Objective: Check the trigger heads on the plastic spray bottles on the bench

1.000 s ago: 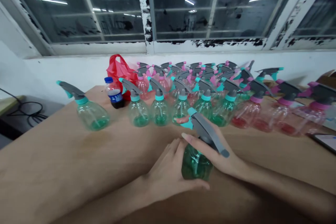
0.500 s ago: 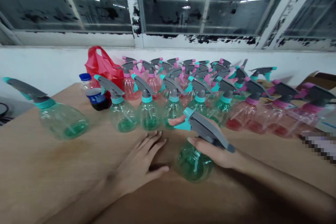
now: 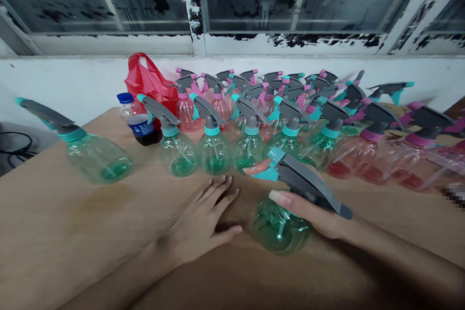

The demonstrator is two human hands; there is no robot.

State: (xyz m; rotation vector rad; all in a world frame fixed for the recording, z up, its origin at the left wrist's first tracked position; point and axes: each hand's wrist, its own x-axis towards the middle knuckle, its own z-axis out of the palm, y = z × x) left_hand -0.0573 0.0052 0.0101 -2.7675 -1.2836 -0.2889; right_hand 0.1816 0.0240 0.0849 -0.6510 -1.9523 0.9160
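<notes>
Spray bottle (image 3: 281, 232) sits in right hand (image 3: 317, 215), gripped at the neck; left hand (image 3: 198, 225) spread, empty, just beside. Probably light, smooth, slightly squeezable (thin plastic, presumably); neck looks the surest hold.

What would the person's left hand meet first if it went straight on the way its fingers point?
Probably the green spray bottle just ahead of the left hand, or its green neighbour to the right; depth and exact line are hard to judge.
</notes>
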